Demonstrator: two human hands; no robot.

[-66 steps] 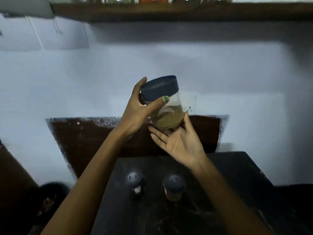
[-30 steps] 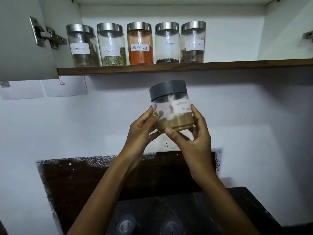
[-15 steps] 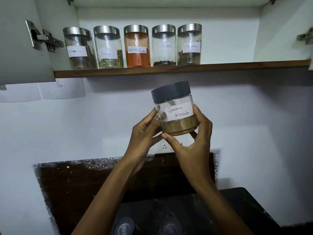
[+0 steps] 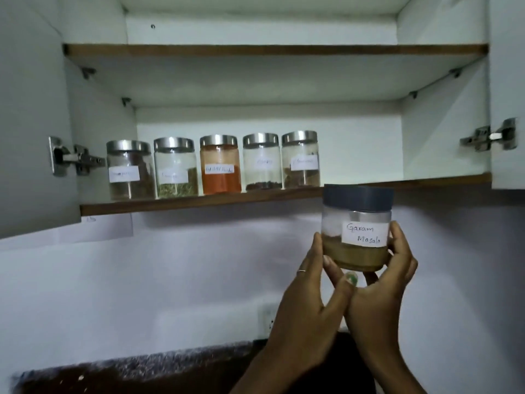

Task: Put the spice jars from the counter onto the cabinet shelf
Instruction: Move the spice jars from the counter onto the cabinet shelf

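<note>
Glass Garam Masala jar (image 4: 356, 240) (dark lid) gripped by both hands, left (image 4: 306, 305) and right (image 4: 383, 282), below shelf (image 4: 199, 201).

Labels on 4 shelf jars (image 4: 176, 167) blur unreadably.

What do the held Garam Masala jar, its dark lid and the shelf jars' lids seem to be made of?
Clear-walled Garam Masala jar: glass or clear plastic, see-through to the brown powder. Its dark grey lid: probably matte plastic, no shine. Shelf jars' silver lids: likely brushed metal, showing soft highlights.
</note>
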